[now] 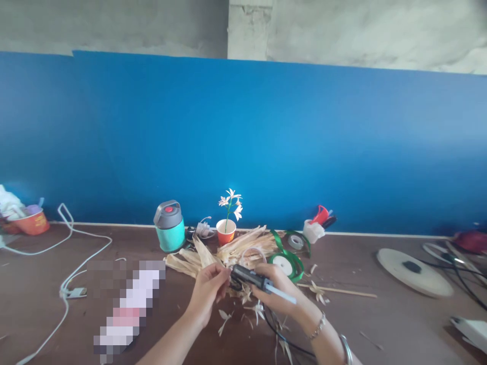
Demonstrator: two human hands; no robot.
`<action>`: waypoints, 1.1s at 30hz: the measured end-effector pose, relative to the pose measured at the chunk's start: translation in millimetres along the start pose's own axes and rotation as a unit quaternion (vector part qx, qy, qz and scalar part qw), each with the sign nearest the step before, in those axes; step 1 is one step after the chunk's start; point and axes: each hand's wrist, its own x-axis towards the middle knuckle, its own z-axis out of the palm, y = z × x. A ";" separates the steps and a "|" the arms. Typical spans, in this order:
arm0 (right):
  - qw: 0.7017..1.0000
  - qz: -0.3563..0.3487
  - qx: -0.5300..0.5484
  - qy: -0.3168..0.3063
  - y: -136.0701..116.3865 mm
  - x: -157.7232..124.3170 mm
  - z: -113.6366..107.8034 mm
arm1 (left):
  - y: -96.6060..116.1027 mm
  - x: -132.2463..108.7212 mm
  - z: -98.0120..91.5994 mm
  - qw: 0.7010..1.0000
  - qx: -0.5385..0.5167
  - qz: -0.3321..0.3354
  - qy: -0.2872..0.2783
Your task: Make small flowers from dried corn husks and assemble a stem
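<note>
My right hand (279,291) is wrapped round a black glue gun (249,276), its glue stick poking out the back and its nozzle pointing left. My left hand (207,289) is pinched closed right at the nozzle, on something small that I cannot make out. Beneath both hands lie small pale husk flowers (258,309) and a pile of dried husk strips (228,251) on the brown table (380,329). A black cord (283,340) trails from the gun toward me.
Behind the pile: a teal jug (169,226), an orange paper cup with a white flower stem (227,223), green ribbon spools (287,261), a white cup of tools (315,225). White cables (72,263) lie left, a round white disc (413,271) right, a thin stick (342,290) nearby.
</note>
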 end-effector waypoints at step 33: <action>0.987 0.142 -0.078 0.020 -14.0 -29.0 -71.5 | -12.7 -1.8 -2.7 0.984 0.158 0.073 -0.038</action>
